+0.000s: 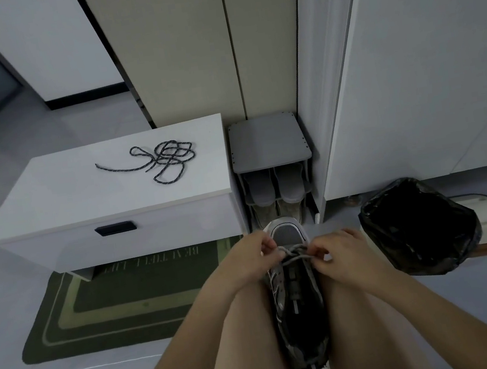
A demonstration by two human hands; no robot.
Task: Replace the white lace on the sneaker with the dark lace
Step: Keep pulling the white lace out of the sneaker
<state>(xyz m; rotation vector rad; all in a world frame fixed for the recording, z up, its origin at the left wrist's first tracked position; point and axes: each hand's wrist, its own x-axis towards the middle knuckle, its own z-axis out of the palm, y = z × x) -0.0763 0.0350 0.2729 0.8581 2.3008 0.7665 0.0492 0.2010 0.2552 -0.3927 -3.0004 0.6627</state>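
The sneaker [299, 301] stands wedged between the person's bare legs, toe pointing away. Both hands are clamped on the white lace [294, 253] near the toe end: the left hand [254, 258] pinches it from one side, the right hand [338, 252] from the other, fingers curled, with the two hands close together over the tongue. The dark lace [167, 160] lies in a loose tangle on the white table [80, 191], well apart from the shoe and untouched.

Judging from this, the white lace is not yet out. A sideways tug could tighten a knot or crossing rather than free it, and a hard pull may drag the sneaker out from between the legs, since only the legs hold it. The tangle on the table could also knot when lifted by one end.

Counted: one sneaker, one white lace, one dark lace, two hands, plus one lined bin [420, 228], one green doormat [113, 312] and one shoe rack [268, 146].
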